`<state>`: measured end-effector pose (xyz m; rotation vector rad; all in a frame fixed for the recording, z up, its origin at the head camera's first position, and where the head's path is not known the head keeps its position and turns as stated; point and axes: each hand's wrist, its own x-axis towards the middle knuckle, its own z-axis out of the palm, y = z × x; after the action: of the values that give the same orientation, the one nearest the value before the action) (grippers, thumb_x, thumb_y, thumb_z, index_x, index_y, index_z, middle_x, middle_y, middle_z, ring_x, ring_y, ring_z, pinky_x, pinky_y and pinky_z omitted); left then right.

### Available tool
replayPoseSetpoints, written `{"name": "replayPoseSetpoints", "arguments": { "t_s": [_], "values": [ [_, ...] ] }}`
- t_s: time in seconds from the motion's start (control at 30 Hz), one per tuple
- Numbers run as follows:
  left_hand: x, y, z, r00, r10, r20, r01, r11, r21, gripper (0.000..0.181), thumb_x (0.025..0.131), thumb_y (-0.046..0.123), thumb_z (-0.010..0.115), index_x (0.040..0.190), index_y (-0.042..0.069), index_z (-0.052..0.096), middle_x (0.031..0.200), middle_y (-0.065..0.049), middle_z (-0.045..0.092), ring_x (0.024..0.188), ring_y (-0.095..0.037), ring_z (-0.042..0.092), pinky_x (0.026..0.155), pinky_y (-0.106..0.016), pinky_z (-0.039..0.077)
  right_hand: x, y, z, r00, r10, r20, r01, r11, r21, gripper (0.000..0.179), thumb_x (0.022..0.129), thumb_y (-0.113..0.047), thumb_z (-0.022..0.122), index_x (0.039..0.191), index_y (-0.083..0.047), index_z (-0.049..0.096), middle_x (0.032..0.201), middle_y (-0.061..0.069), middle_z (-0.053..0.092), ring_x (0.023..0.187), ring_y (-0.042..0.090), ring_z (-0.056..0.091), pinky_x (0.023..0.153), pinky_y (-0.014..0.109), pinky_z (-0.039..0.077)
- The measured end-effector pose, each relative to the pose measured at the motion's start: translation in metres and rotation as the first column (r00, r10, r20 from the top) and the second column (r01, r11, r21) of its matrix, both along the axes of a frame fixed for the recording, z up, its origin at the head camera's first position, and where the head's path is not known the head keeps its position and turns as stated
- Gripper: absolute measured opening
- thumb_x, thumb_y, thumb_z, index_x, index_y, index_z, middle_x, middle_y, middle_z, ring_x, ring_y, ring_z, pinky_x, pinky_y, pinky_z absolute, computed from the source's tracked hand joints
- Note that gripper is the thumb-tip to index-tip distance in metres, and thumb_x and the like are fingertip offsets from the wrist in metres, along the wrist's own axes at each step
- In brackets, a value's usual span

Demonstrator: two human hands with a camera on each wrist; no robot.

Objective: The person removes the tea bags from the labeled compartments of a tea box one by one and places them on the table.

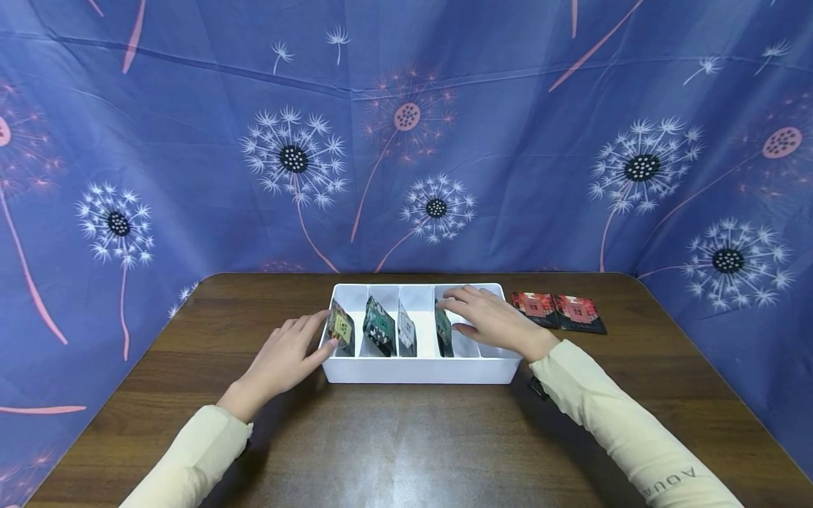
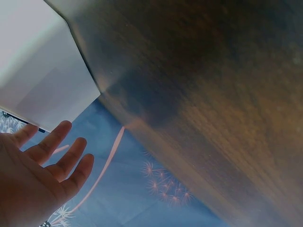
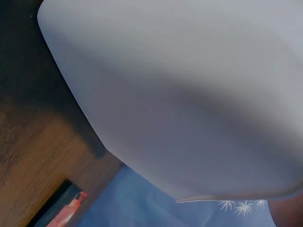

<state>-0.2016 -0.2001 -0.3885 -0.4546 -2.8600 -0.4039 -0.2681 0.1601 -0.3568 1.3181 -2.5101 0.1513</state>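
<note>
A white divided tray (image 1: pixel 419 370) lies lengthwise in the head view. My left hand (image 1: pixel 286 356) rests at its left end, fingers extended and thumb near the front rim, beside a yellow-labelled packet (image 1: pixel 341 329). In the left wrist view those fingers are loosely spread by the tray's wall. A dark green-labelled packet (image 1: pixel 379 327) and a pale grey packet (image 1: pixel 406 331) lean in compartments towards the middle. Over the right part reaches my right hand (image 1: pixel 492 321), its fingertips at the top of another green packet (image 1: pixel 443 333), thumb apart from it. The tray hides most of this hand in the right wrist view.
Two red-and-black packets (image 1: pixel 579 314) lie flat on the brown wooden table (image 1: pixel 419 444), right of the tray. A blue dandelion-print cloth (image 1: pixel 356 141) hangs behind the table and along its sides.
</note>
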Motion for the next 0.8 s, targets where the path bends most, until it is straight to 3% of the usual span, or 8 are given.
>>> {"name": "replayPoseSetpoints", "arguments": {
  "t_s": [0.3, 0.8],
  "values": [
    [0.0015, 0.0006, 0.0010, 1.000, 0.002, 0.002, -0.002, 1.000, 0.000, 0.063, 0.089, 0.059, 0.040, 0.139, 0.020, 0.036, 0.131, -0.007, 0.051, 0.116, -0.032, 0.048, 0.089, -0.053, 0.038, -0.0028, 0.0001, -0.0004, 1.000, 0.017, -0.012, -0.017, 1.000, -0.006, 0.041, 0.079, -0.015, 0.071, 0.118, -0.015, 0.057, 0.121, 0.007, 0.057, 0.113, 0.021, 0.052, 0.091, 0.042, 0.045],
    [0.0019, 0.0013, 0.0016, 1.000, -0.007, -0.017, 0.007, 1.000, -0.001, 0.061, 0.089, 0.058, 0.041, 0.138, 0.021, 0.037, 0.130, -0.007, 0.052, 0.115, -0.032, 0.049, 0.086, -0.052, 0.039, -0.0064, 0.0006, 0.0026, 0.990, 0.055, -0.128, -0.053, 0.998, 0.018, 0.039, 0.077, -0.014, 0.072, 0.112, -0.016, 0.056, 0.117, 0.006, 0.058, 0.104, 0.021, 0.055, 0.082, 0.039, 0.048]
  ]
}}
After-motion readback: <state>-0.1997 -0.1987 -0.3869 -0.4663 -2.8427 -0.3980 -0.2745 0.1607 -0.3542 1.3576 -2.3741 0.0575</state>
